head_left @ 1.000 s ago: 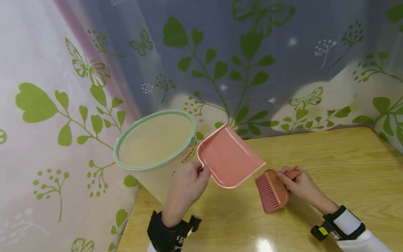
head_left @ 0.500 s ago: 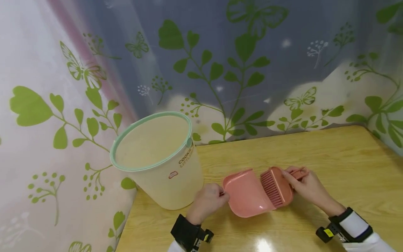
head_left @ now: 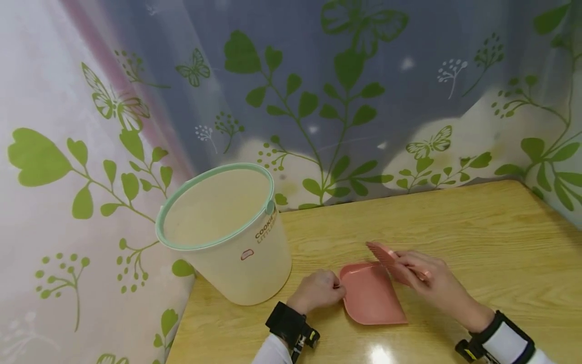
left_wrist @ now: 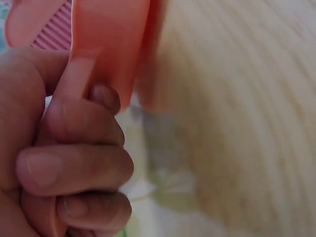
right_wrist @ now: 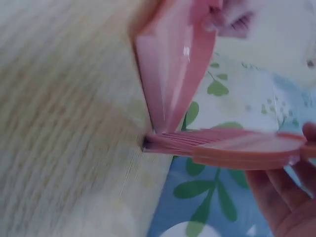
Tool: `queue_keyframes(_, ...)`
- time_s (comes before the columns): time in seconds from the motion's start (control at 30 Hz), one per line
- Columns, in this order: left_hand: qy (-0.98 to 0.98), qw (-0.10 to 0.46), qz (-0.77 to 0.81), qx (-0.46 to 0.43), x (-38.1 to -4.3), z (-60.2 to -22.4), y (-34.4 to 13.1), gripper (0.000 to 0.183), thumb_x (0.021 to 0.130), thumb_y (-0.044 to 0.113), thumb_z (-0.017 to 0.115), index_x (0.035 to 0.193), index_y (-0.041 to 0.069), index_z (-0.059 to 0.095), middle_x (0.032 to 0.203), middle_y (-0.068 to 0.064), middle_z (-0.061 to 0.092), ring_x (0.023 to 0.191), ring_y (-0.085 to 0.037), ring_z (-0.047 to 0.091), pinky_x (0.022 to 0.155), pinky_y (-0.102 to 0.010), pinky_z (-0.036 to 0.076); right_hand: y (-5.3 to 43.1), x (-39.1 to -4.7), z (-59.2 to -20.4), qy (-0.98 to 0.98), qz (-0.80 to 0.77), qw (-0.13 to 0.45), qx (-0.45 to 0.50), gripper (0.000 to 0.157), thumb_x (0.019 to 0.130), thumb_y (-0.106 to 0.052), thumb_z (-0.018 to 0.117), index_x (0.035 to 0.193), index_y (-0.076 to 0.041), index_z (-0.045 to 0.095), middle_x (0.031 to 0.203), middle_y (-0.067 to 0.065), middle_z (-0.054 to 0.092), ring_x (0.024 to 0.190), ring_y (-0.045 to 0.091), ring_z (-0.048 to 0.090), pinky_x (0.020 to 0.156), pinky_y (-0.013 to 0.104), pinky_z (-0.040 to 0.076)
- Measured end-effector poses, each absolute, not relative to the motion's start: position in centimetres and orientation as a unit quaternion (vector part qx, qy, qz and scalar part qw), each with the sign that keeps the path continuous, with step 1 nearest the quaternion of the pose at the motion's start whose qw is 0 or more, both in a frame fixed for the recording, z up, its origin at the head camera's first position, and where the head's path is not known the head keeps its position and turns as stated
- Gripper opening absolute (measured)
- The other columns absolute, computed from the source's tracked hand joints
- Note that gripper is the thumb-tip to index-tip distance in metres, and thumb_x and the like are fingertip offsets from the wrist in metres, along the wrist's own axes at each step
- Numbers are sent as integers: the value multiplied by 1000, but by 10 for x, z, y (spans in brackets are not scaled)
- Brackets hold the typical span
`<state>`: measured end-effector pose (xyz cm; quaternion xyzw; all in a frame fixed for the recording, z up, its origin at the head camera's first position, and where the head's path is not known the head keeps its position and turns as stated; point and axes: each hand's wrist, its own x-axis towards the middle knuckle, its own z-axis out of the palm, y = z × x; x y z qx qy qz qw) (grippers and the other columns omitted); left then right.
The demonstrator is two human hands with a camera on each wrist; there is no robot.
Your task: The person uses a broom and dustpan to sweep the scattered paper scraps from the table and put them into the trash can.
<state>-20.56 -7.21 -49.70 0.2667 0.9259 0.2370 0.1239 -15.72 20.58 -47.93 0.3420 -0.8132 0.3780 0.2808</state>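
Note:
My left hand (head_left: 318, 292) grips the handle of a pink dustpan (head_left: 370, 298), which lies low over the table with its straight edge to the right. In the left wrist view, the fingers curl round the dustpan's handle (left_wrist: 74, 81). My right hand (head_left: 434, 278) holds a small pink hand brush (head_left: 388, 260) by its handle, turned on edge at the dustpan's far right corner. Seen from the right wrist, the bristles (right_wrist: 170, 141) reach the table surface right at the dustpan's lip (right_wrist: 158, 118). No debris shows in the pan.
A cream bucket (head_left: 245, 273) with a mint green rim stands on the left of the wooden table (head_left: 477, 227). Behind and to the left hangs a curtain (head_left: 282, 101) printed with leaves and butterflies. Black camera straps (head_left: 286, 321) circle both wrists.
The dustpan has come down from its raised, tilted place beside the bucket to the table, further right. The brush, earlier bristles-left with its back showing, has turned on edge at the pan's lip.

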Motion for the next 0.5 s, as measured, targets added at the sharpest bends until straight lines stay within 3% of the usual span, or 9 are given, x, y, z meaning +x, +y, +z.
queue_keyframes(0.07, 919, 139, 251, 271, -207, -501, -72, 34, 89, 27, 56, 55, 23, 51, 47, 11, 35, 41, -7, 33, 41, -23, 23, 199, -151, -480, -820, 332, 268, 382, 41, 77, 6, 70, 109, -19, 66, 113, 3, 63, 95, 14, 61, 72, 20, 50)
queue_keyframes(0.17, 906, 170, 278, 270, -209, -504, -72, 32, 89, 26, 55, 58, 22, 54, 49, 10, 37, 40, -7, 32, 41, -23, 24, 191, -142, -483, -842, 264, 214, 419, 35, 86, -7, 67, 116, -25, 64, 122, 1, 60, 104, 15, 58, 75, 30, 52)
queue_keyframes(0.33, 884, 201, 304, 293, -216, -503, -72, 30, 91, 24, 52, 62, 18, 58, 52, 9, 38, 43, -7, 32, 43, -22, 25, 177, -137, -494, -850, 176, 186, 460, 26, 85, -19, 69, 110, -27, 67, 122, -1, 61, 106, 17, 57, 76, 44, 51)
queue_keyframes(0.5, 884, 207, 296, 296, -217, -502, -73, 32, 91, 25, 54, 59, 19, 53, 51, 10, 37, 43, -5, 31, 43, -21, 25, 164, -134, -506, -847, 178, 189, 464, 21, 79, -22, 75, 99, -26, 67, 121, 2, 61, 106, 19, 57, 75, 41, 52)
